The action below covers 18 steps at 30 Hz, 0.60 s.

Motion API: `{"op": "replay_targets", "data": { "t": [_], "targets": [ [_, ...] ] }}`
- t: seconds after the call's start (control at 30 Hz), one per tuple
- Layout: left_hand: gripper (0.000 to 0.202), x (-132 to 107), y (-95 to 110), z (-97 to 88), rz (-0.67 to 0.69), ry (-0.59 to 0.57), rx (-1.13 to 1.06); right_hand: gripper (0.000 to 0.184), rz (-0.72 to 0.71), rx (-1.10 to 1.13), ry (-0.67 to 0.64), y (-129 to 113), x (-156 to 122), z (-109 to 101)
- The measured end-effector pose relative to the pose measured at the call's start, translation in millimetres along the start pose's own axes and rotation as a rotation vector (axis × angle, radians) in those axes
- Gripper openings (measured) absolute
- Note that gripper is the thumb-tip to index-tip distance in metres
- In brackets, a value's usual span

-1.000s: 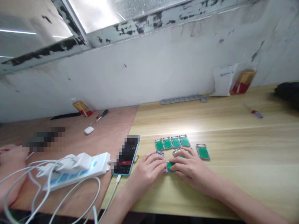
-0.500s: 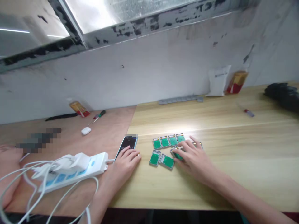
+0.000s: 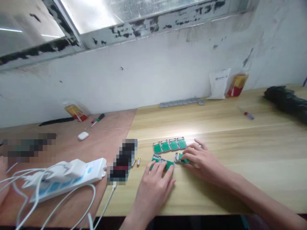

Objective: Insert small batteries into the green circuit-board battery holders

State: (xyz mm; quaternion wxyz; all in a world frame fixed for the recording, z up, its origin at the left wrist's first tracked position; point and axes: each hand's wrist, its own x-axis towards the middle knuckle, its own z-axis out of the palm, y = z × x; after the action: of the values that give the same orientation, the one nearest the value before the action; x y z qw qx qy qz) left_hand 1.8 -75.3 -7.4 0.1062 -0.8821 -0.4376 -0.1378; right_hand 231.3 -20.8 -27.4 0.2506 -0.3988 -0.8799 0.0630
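My left hand (image 3: 155,182) lies palm down with its fingers stretched over two small green circuit boards in grey cases; one board (image 3: 169,164) shows beyond the fingertips. My right hand (image 3: 203,159) has its fingers and thumb on another cased circuit board (image 3: 179,157), which has a battery at its left end. Part of that board is hidden under the fingers, and a further piece behind the hand is mostly covered. Just above stands a row of several cased boards (image 3: 169,145), each with a battery along its top. Two loose batteries (image 3: 138,161) lie left of my left hand.
A phone (image 3: 122,161), blurred out and plugged into a white cable, lies at the left. Beyond it is a white power strip (image 3: 94,172) with tangled cables. Grey pieces (image 3: 179,103) line the wall. A screwdriver (image 3: 98,119) and a black bag (image 3: 285,99) lie farther off.
My left hand has moved right from the phone to the two boards, uncovering the loose batteries. The board under my right hand now lies flatter, with its battery showing. The view has shifted slightly.
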Motion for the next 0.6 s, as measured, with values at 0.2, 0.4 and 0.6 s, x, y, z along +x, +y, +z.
{"op": "replay_targets", "data": {
  "t": [0.2,0.4,0.6],
  "targets": [
    [0.019,7.3,-3.8,2.6,0.069,-0.036,-0.071,0.010,-0.015,0.077,0.017,10.2,-5.4,-4.0],
    [0.015,21.3,-14.7,-1.7,0.092,-0.034,-0.160,0.015,-0.015,0.103,0.013,7.7,-6.4,-5.5],
    [0.018,49.5,-13.2,15.8,0.132,0.011,-0.215,0.015,-0.036,0.115,-0.007,10.6,-6.8,-3.5]
  ]
}}
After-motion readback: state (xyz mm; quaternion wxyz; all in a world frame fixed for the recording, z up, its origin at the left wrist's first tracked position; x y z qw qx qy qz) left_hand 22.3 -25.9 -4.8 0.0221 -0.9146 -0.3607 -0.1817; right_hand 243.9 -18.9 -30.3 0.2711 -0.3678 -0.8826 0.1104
